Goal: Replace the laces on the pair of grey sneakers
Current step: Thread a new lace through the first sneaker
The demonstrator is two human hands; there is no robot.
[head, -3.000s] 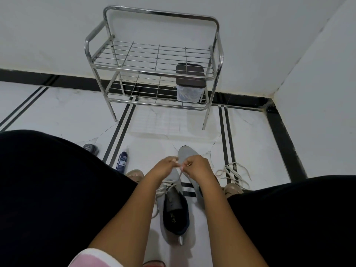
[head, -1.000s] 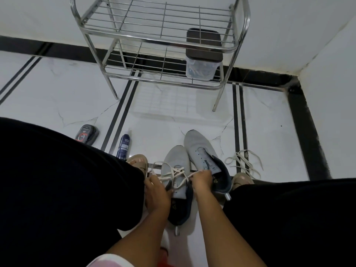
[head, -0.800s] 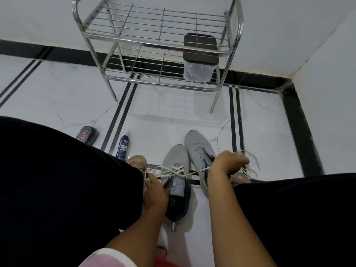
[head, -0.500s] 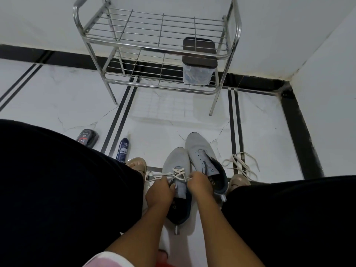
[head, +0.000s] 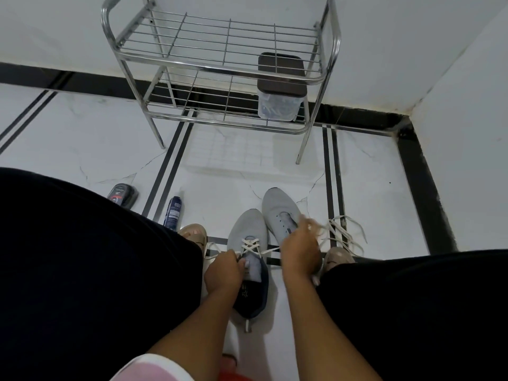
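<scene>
Since half a second ago, our right hand (head: 299, 250) swings out, pulling lace (head: 270, 250) taut; left hand (head: 222, 270) pinches its other end, tightening the half-laced sneaker (head: 247, 229).

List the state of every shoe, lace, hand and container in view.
Left sneaker: partly laced, white lace crossed.
Right sneaker: eyelets empty, unlaced.
Loose lace: piled on floor.
Left hand: pinches a lace end.
Right hand: blurred, pulling the other end.
Lidded container: closed, on rack's lower shelf.
</scene>
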